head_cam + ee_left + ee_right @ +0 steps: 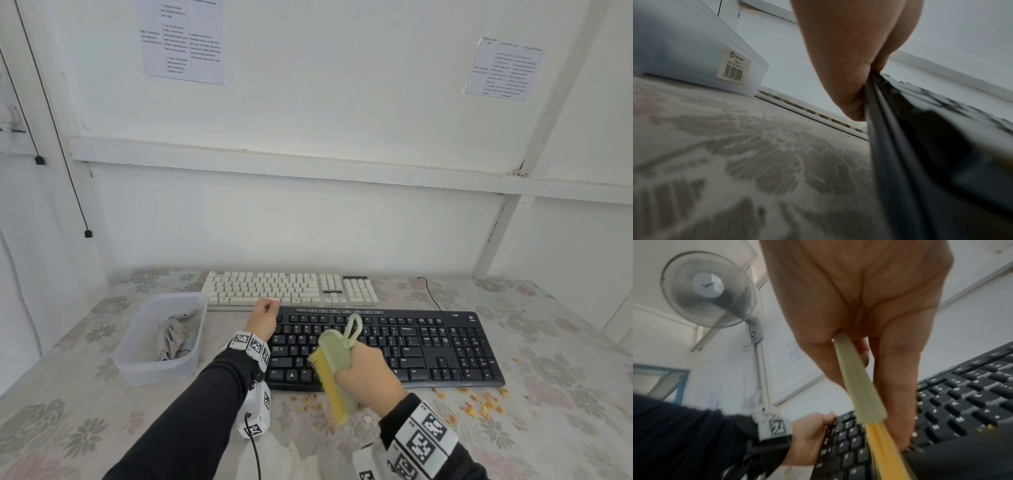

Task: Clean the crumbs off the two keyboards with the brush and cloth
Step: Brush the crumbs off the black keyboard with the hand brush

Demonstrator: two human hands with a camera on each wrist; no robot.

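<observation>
A black keyboard (428, 346) lies at the table's middle, with a white keyboard (291, 289) just behind it. My left hand (269, 310) grips the black keyboard's far left corner; the left wrist view shows this hand (849, 65) against the keyboard's edge (920, 146). A brush (334, 370) with a pale green back and yellow bristles is gripped by my right hand (361, 366) and tilted over the keyboard's front left part. In the right wrist view the brush (857, 386) runs down past the black keys (951, 402). A grey cloth (176, 339) lies crumpled in a plastic tub (137, 363).
Yellow crumbs (476, 407) are scattered on the floral tablecloth (68, 411) along the black keyboard's front edge. The tub (694, 48) stands left of both keyboards. A black cable (430, 294) runs behind the black keyboard. A wall closes the table's back; a fan (709, 288) hangs high on a wall.
</observation>
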